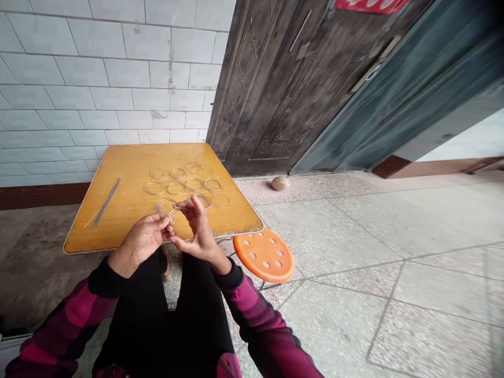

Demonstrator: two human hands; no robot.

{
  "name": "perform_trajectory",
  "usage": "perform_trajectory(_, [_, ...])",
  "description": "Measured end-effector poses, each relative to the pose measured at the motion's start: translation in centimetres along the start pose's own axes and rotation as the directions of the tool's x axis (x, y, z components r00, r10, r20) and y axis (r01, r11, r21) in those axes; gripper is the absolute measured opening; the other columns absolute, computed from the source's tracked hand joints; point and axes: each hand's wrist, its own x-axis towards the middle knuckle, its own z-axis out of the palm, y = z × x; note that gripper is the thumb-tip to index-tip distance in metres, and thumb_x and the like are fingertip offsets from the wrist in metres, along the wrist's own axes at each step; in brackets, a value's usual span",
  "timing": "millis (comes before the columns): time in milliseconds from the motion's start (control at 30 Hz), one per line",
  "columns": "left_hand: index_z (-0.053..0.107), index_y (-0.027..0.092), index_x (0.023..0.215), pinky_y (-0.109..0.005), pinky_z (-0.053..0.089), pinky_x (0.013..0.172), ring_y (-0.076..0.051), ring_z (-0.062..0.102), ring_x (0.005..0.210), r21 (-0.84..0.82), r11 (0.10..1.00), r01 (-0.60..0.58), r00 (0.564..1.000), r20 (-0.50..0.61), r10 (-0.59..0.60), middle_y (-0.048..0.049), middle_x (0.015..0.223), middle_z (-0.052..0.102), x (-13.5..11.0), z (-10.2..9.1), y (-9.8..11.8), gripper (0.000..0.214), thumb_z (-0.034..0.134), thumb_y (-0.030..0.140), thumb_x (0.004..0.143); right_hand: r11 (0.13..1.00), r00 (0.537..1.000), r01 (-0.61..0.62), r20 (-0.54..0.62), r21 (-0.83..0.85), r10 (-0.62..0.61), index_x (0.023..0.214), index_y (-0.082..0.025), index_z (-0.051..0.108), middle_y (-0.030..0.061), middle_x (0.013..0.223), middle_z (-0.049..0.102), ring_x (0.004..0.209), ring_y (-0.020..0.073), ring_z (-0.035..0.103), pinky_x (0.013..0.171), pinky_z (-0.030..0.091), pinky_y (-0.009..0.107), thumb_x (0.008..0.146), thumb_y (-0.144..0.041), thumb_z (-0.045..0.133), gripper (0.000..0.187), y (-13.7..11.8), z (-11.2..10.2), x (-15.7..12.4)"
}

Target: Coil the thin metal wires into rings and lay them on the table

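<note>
Roughly ten wire rings [176,187] lie finished on the bench [126,231]; left hand [144,242] and right hand [199,231] pinch another loop [171,210] in their fingers, straight wires [106,202] apparently left to bend

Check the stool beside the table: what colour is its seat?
Orange; the stool has a seat dotted with round holes. The head view, the only one, shows it clearly.

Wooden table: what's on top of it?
On the table: rows of thin wire rings and a bundle of straight wires toward its left. The left hand and right hand, pinching a wire loop, cover the near-middle edge; anything there is hidden.
</note>
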Motion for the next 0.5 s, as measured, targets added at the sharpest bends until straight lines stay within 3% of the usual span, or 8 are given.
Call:
perform_trajectory(133, [0.067, 0.011, 0.072, -0.024, 0.050, 0.061, -0.012, 0.058, 0.064, -0.004, 1.000, -0.012, 1.000, -0.012, 0.012, -0.0032, 0.068, 0.061, 0.1, -0.2, 0.2, 0.017, 0.082, 0.019, 0.070, 1.000, 0.999, -0.029, 0.023, -0.009, 0.029, 0.156, -0.034, -0.007, 0.0139, 0.146, 0.036, 0.140, 0.0303, 0.040, 0.118, 0.033, 0.055, 0.075, -0.059, 0.076, 0.118, -0.1, -0.7, -0.2])
perform_trajectory(200, [0.068, 0.010, 0.073, -0.023, 0.051, 0.065, -0.011, 0.058, 0.066, 0.002, 0.999, -0.042, 0.999, -0.035, 0.042, -0.0039, 0.072, 0.063, 0.2, -0.5, 0.5, 0.016, 0.082, 0.017, 0.070, 0.997, 0.997, -0.074, -0.001, 0.024, 0.074, 0.157, -0.034, -0.003, 0.0142, 0.154, 0.030, 0.143, 0.0313, 0.037, 0.117, 0.035, 0.053, 0.068, -0.069, 0.076, 0.123, 0.0, -1.5, -0.4])
perform_trajectory(267, [0.068, 0.010, 0.072, -0.023, 0.050, 0.065, -0.010, 0.058, 0.065, 0.026, 0.998, -0.050, 0.997, -0.052, 0.052, -0.0045, 0.074, 0.064, 0.4, -0.8, 0.9, 0.015, 0.082, 0.016, 0.070, 0.982, 0.984, -0.163, -0.063, 0.095, 0.169, 0.156, -0.033, 0.017, 0.0133, 0.152, 0.038, 0.133, 0.0285, 0.048, 0.109, 0.043, 0.048, 0.072, -0.071, 0.071, 0.107, 0.1, -2.3, -0.5])
perform_trajectory(333, [0.069, 0.009, 0.072, -0.023, 0.049, 0.063, -0.011, 0.058, 0.064, 0.063, 0.998, -0.030, 0.998, -0.049, 0.033, -0.0050, 0.075, 0.064, 0.7, -1.2, 1.1, 0.016, 0.082, 0.017, 0.069, 0.936, 0.939, -0.302, -0.113, 0.183, 0.325, 0.142, -0.029, 0.047, 0.0111, 0.133, 0.058, 0.103, 0.0201, 0.063, 0.091, 0.053, 0.038, 0.082, -0.064, 0.066, 0.071, 0.2, -3.0, -0.6])
perform_trajectory(400, [0.069, 0.008, 0.071, -0.024, 0.049, 0.062, -0.011, 0.058, 0.063, 0.107, 0.994, -0.005, 0.999, -0.032, 0.009, -0.0058, 0.075, 0.065, 1.0, -1.4, 1.3, 0.017, 0.083, 0.018, 0.068, 0.850, 0.870, -0.440, -0.097, 0.289, 0.484, 0.119, -0.024, 0.065, 0.0066, 0.106, 0.069, 0.069, 0.0111, 0.058, 0.065, 0.051, 0.027, 0.087, -0.055, 0.065, 0.045, 0.3, -3.5, -0.4])
perform_trajectory(500, [0.071, 0.008, 0.070, -0.024, 0.049, 0.063, -0.011, 0.058, 0.063, 0.179, 0.983, 0.033, 0.999, 0.007, -0.035, -0.0066, 0.074, 0.065, 1.3, -1.7, 1.3, 0.020, 0.085, 0.021, 0.066, 0.696, 0.783, -0.579, 0.049, 0.424, 0.621, 0.096, -0.018, 0.071, 0.0020, 0.082, 0.068, 0.047, 0.0049, 0.042, 0.043, 0.033, 0.020, 0.082, -0.053, 0.070, 0.038, 0.4, -3.7, -0.1])
